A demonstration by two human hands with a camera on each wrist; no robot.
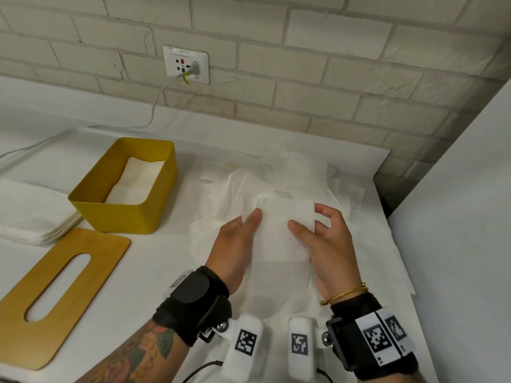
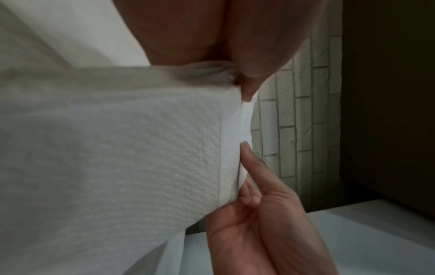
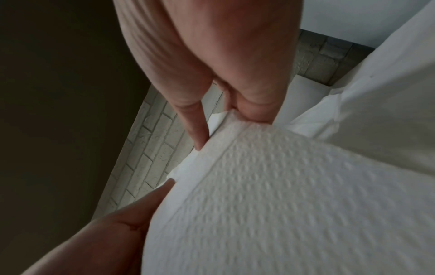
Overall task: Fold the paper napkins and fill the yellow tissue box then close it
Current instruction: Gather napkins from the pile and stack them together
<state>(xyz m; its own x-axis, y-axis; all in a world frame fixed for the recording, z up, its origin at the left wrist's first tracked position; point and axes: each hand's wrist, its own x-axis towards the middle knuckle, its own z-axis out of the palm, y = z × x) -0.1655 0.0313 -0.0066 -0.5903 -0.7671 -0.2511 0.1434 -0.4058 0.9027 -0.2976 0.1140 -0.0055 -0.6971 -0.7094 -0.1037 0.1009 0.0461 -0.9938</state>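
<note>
Both hands hold one white embossed napkin point(image 1: 282, 233) up in front of me, above a heap of loose napkins point(image 1: 293, 172). My left hand point(image 1: 250, 223) pinches its left edge, thumb on top and fingers hidden behind. My right hand point(image 1: 308, 218) pinches the right edge between thumb and fingers. The left wrist view shows my left hand point(image 2: 247, 81) pinching the napkin point(image 2: 141, 158) at its corner. In the right wrist view, my right hand point(image 3: 252, 115) nips the napkin point(image 3: 282, 204) at its edge. The yellow tissue box point(image 1: 91, 214) stands open to the left with white napkins lying inside.
The wooden lid point(image 1: 91, 247) with an oval slot lies flat in front of the box. A stack of napkins point(image 1: 30, 214) sits at the far left. A brick wall with a socket point(image 1: 185, 64) and cable runs behind. A white panel point(image 1: 456, 217) bounds the right side.
</note>
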